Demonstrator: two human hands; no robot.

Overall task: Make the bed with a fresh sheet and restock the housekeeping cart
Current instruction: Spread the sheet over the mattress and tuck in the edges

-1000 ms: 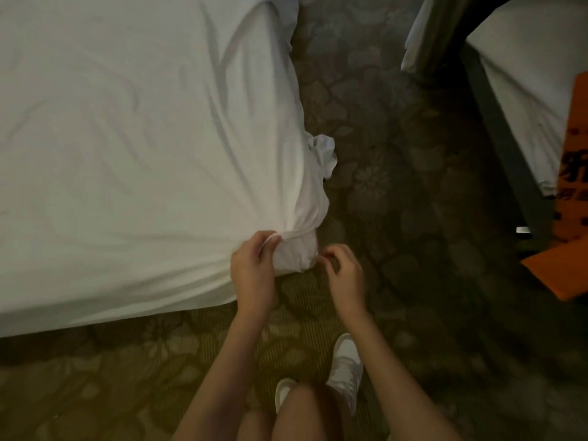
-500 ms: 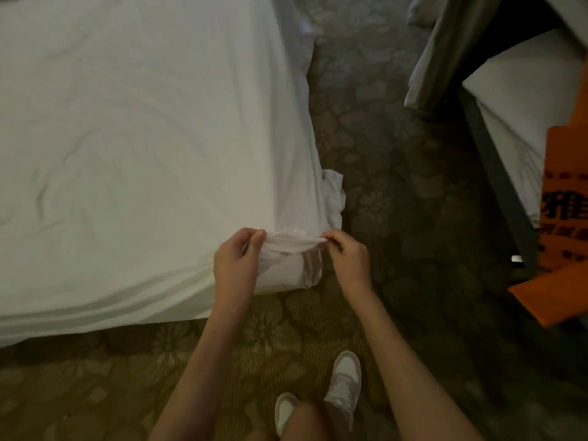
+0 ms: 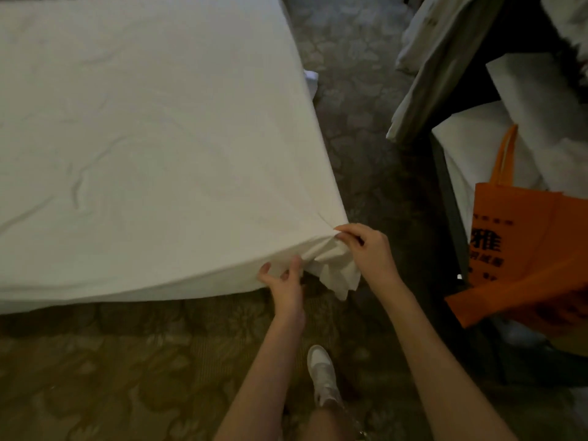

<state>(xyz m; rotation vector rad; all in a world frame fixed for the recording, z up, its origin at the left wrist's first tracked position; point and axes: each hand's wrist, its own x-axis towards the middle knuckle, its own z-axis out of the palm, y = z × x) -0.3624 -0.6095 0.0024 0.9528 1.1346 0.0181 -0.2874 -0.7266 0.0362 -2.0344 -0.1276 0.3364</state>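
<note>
A white sheet (image 3: 152, 148) covers the bed, which fills the upper left of the head view. At the bed's near right corner the sheet is gathered into folds, and a loose flap (image 3: 339, 276) hangs down there. My right hand (image 3: 366, 249) pinches the gathered fabric at the top of the corner. My left hand (image 3: 284, 281) is just below and left of it, fingers spread and loosely bent against the side of the sheet, holding nothing that I can see.
Patterned carpet (image 3: 359, 128) runs between the bed and a second bed or cart with white linen (image 3: 471, 144) at right. An orange tote bag (image 3: 521, 246) with black print leans there. My white shoe (image 3: 323, 375) stands on the carpet below.
My left hand has let go of the sheet corner and dropped lower with fingers spread. My right hand has risen to the top of the corner, still pinching fabric. The view shifted left.
</note>
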